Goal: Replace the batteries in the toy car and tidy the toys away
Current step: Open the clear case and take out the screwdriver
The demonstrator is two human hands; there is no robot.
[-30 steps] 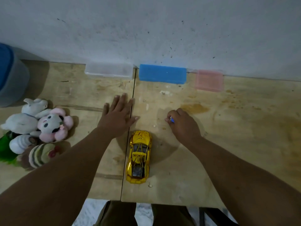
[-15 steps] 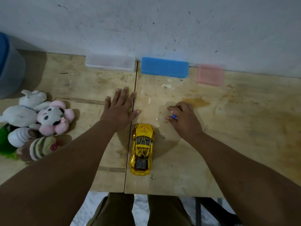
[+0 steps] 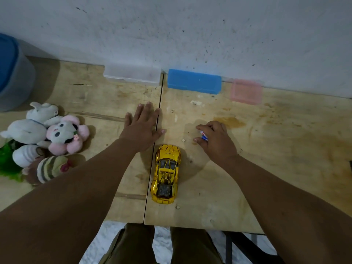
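A shiny yellow toy car [image 3: 166, 173] stands on its wheels on the wooden table [image 3: 276, 149], nose pointing away from me. My left hand [image 3: 142, 127] lies flat on the table with straight fingers, just beyond the car's front left. My right hand [image 3: 215, 141] hovers to the car's front right, fingers curled round small batteries [image 3: 203, 135] with blue and white wrapping. A heap of plush toys [image 3: 43, 140] lies at the left. At the far edge by the wall sit a clear box [image 3: 132, 75], a blue box [image 3: 194, 80] and a pink box [image 3: 245, 91].
A grey bin with a blue lid [image 3: 13, 73] stands at the far left. Something green [image 3: 7, 162] lies under the plush toys. A small round speck [image 3: 183, 140] lies between my hands. My legs and a chair frame show below the table's near edge.
My right hand has opened slightly round the batteries, so more of them shows. My left hand stays flat on the table. The car has not moved.
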